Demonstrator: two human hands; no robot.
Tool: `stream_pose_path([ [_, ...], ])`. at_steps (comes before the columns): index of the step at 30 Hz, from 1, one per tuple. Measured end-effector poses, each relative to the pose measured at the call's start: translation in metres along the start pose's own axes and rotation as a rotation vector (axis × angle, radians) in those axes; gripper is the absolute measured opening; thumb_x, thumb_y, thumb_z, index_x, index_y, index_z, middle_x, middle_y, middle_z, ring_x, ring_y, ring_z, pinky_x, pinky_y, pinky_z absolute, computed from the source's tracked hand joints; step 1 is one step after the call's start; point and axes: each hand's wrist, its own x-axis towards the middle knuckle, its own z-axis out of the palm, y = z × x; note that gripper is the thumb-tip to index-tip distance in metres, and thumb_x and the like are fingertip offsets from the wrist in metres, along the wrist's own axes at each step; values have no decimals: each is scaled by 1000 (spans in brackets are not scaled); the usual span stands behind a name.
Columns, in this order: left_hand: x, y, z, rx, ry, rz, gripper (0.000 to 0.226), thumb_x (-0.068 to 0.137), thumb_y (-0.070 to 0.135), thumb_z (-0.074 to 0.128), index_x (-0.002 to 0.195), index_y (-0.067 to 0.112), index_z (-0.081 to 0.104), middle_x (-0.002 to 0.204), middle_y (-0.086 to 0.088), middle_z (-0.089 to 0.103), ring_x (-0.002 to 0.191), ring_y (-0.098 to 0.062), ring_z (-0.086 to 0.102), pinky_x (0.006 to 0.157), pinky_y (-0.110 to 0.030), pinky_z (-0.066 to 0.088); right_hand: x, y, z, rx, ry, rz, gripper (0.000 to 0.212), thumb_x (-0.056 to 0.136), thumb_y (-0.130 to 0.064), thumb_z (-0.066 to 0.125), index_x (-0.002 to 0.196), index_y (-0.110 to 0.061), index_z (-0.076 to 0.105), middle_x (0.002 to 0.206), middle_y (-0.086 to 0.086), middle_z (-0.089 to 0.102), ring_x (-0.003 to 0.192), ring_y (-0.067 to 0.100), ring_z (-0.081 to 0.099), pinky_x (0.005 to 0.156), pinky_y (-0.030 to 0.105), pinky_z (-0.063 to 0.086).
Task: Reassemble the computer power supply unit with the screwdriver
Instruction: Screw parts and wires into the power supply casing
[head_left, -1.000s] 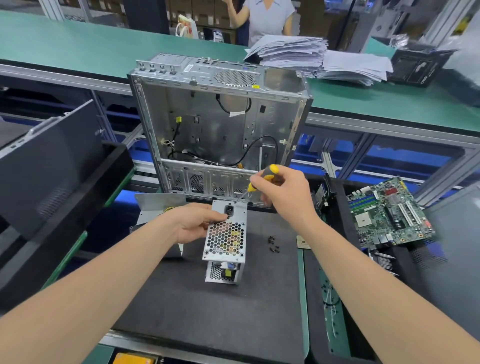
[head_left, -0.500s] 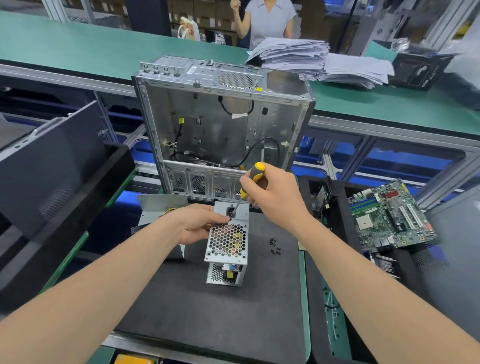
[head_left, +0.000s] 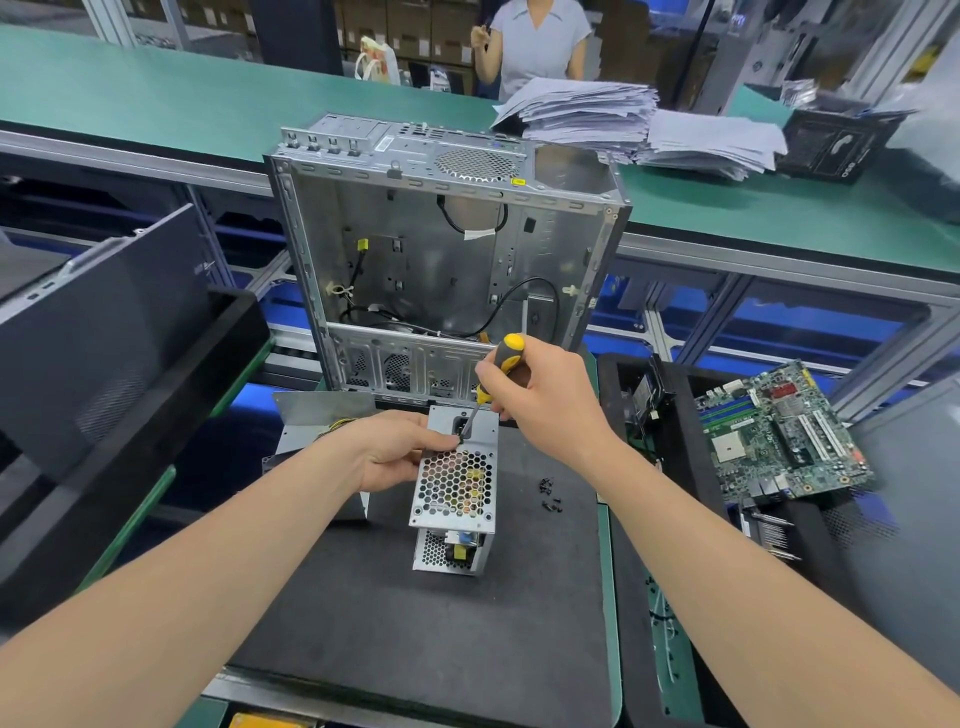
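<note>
Head view, entries run from the near edge outward.

A: Mat?
B: Black mat (head_left: 415, 649). Bare foam shows from its near edge up to the power supply unit (head_left: 454, 488), which stands upright about midway across, toward the far edge.

A: Hands?
B: Left hand (head_left: 395, 452) grips the unit's left edge, thumb over the top plate. Right hand (head_left: 545, 405) is closed round the handle of the screwdriver (head_left: 506, 356). The shaft tilts down-left, with its tip on the top plate just beside the left thumb. The hands are near each other, not touching.

A: Right side?
B: Loose screws (head_left: 549, 496) lie on the mat right of the unit, apart from it and short of the right edge. Beyond that edge, a motherboard (head_left: 784, 436) sits tilted on a black tray (head_left: 680, 467).

A: Far?
B: An open computer case (head_left: 441, 249) stands upright at the mat's far edge, just behind the right hand. Paper stacks (head_left: 582, 111) lie on the green bench (head_left: 208, 104) beyond.
</note>
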Motion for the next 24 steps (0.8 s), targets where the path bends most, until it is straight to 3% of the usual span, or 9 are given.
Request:
stream_pose_path([
  [14,0,-3,-1,20,13,25,20,93,-5,66,113,-3,68,109,-21,75,92,-26,73,81,-40,61,4,-1,-2,-41,-95,-52,15,102,-25,65,90,-16,68,78,-1,72,75,20,71,74,41,58],
  [17,-2,-2,-2,32,9,29,24,93,-5,67,117,-4,67,114,-22,74,97,-27,72,82,-40,61,7,-3,-4,-47,-165,-95,5,102,-24,66,99,-20,66,85,-2,72,77,19,69,77,41,57],
  [19,-2,-1,-2,39,3,29,24,93,-4,68,117,-3,67,115,-22,74,100,-28,72,83,-41,61,8,-7,-4,-13,-231,-137,15,101,-20,66,113,-26,58,92,-5,72,76,20,66,76,38,57],
  [21,-2,-1,-3,43,-11,32,14,93,-4,68,106,0,70,106,-19,76,94,-26,74,79,-39,61,11,-12,-7,-8,-318,-201,31,101,-15,65,122,-31,50,100,-6,72,78,24,66,76,37,56],
  [24,-2,0,-2,41,-31,35,14,93,-5,67,88,6,73,95,-13,78,83,-20,75,73,-35,60,17,-20,-13,-130,-473,-292,30,100,-13,62,118,-34,52,98,-8,71,77,22,65,76,41,56],
])
